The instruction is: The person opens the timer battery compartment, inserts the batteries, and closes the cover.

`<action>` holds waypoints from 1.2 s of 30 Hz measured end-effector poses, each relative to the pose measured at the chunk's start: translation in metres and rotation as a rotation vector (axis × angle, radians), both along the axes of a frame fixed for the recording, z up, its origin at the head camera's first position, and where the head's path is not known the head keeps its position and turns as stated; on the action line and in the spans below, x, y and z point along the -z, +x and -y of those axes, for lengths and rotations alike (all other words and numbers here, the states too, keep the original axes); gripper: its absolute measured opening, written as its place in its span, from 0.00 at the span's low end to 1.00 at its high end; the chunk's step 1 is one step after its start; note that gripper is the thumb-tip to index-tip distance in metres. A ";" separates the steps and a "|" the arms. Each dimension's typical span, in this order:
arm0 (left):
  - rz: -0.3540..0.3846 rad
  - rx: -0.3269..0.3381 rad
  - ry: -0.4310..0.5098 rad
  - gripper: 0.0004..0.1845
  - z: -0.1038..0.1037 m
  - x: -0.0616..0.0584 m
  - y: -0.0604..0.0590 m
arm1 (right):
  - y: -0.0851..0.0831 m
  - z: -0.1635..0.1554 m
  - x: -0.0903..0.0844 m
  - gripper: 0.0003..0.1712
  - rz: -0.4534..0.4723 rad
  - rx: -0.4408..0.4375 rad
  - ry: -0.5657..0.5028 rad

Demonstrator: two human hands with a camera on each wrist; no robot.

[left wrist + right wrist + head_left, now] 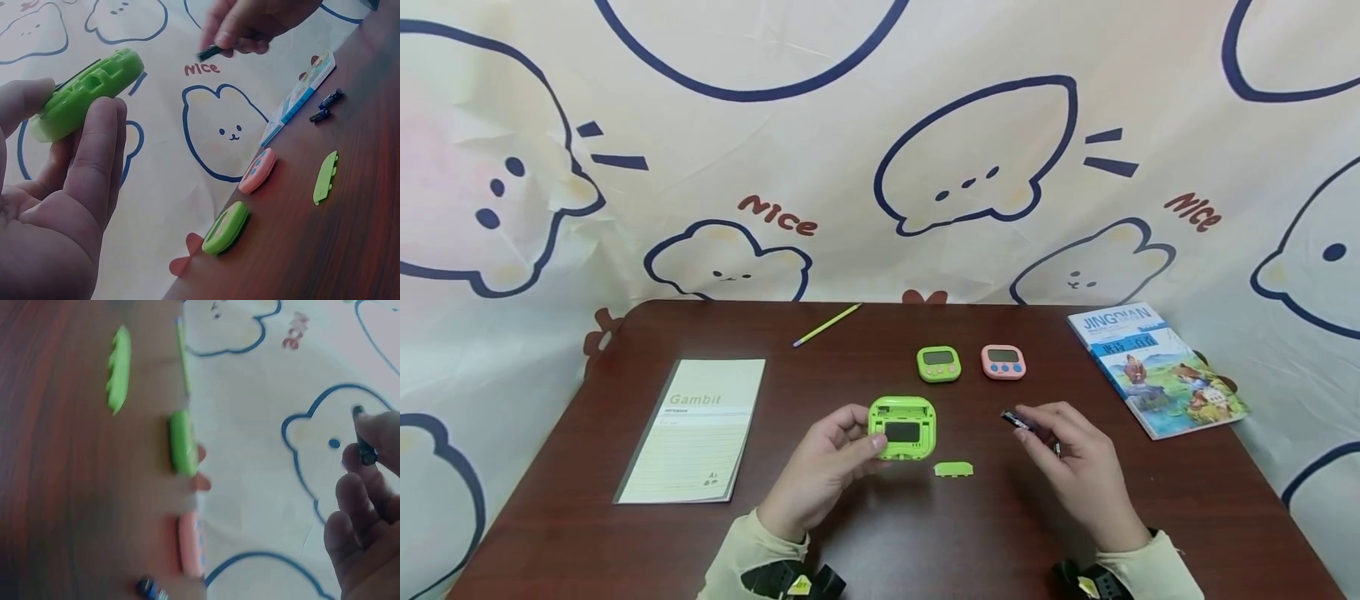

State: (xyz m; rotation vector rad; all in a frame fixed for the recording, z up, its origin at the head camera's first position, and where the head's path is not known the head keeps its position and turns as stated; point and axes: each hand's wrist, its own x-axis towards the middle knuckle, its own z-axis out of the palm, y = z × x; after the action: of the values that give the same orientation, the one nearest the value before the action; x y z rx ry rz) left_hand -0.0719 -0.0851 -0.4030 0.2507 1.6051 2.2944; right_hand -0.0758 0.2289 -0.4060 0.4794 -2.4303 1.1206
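Note:
My left hand [859, 431] grips a green timer [902, 427] by its left edge, back side up, with its battery bay uncovered. In the left wrist view the same timer [87, 94] sits between thumb and fingers. My right hand [1032, 423] hovers to the right of it and pinches a small dark battery [1017, 419] at the fingertips; the right wrist view shows that battery [364, 440] held above the table. A loose green cover [953, 469] lies on the table between the hands.
A second green timer [938, 363] and a pink timer [1003, 362] stand behind the hands. Two more batteries [325, 106] lie near a picture book [1157, 367] at right. A notebook [696, 429] lies left, a pencil [827, 324] at the back.

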 end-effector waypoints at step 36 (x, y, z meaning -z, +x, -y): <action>-0.024 0.047 0.011 0.12 -0.001 0.002 0.002 | 0.004 0.093 -0.024 0.19 -0.036 -0.242 -0.219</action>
State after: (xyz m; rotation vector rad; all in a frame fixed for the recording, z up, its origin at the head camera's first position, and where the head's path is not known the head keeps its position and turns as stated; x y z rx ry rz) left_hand -0.0704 -0.0845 -0.4053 0.3162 1.5808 2.2741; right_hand -0.0723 0.1355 -0.3824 0.7290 -2.2273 1.4450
